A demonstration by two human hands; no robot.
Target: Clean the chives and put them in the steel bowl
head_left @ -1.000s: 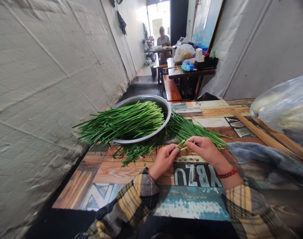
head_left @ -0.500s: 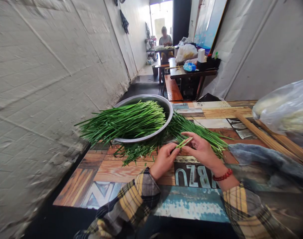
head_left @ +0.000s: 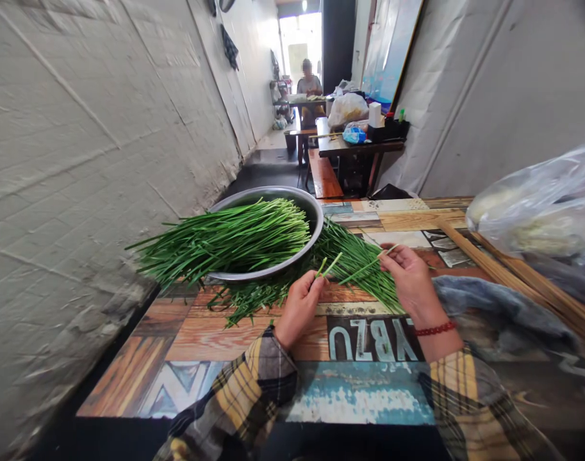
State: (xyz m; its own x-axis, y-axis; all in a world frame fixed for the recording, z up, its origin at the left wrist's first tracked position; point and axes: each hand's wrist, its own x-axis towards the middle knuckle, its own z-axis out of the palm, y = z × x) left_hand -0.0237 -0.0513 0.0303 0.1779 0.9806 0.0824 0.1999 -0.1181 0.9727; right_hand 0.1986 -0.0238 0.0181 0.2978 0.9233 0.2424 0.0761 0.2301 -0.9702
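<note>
My left hand (head_left: 299, 307) is closed around a few green garlic chives (head_left: 331, 264), their pale ends sticking up past the thumb. My right hand (head_left: 414, 282), with a red bead bracelet at the wrist, pinches a single chive stalk (head_left: 364, 267) between thumb and fingertips. Just beyond the hands, a loose pile of chives (head_left: 357, 256) lies on the table. To the left stands a metal basin (head_left: 316, 240) with a thick bundle of chives (head_left: 244, 234) lying in it, the leaf tips hanging over its left rim. Leafy scraps (head_left: 254, 299) lie in front of the basin.
The patterned tabletop (head_left: 215, 333) runs close to a white wall (head_left: 71, 160) on the left. At right are a grey cloth (head_left: 494, 307), wooden sticks (head_left: 494, 262) and a clear plastic bag (head_left: 537, 205). Farther back, a person (head_left: 309, 83) sits behind cluttered tables.
My hands have moved apart, the right one going right with a single stalk. The left hand keeps hold of its few chives. The whole view has shifted slightly.
</note>
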